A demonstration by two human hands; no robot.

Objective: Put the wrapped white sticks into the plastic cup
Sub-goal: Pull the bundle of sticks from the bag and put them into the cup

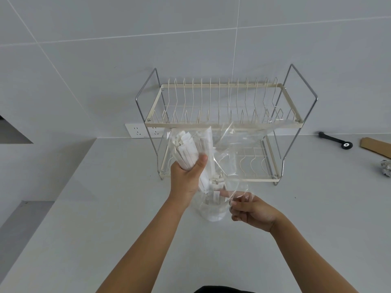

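Observation:
My left hand [186,178] grips a thick bundle of wrapped white sticks [190,144], held upright and tilted, its lower ends pointing down at a clear plastic cup [213,210] on the counter. Several wrapped sticks stand in the cup. A clear plastic bag [239,142] hangs loosely around the bundle and over the cup. My right hand [251,210] pinches the bag's lower edge just right of the cup.
A two-tier wire dish rack [224,123] stands right behind the cup against the tiled wall. A wall socket [139,130] sits left of it. At the far right lie a black tool [336,140], a cardboard piece [376,145] and crumpled foil [386,167].

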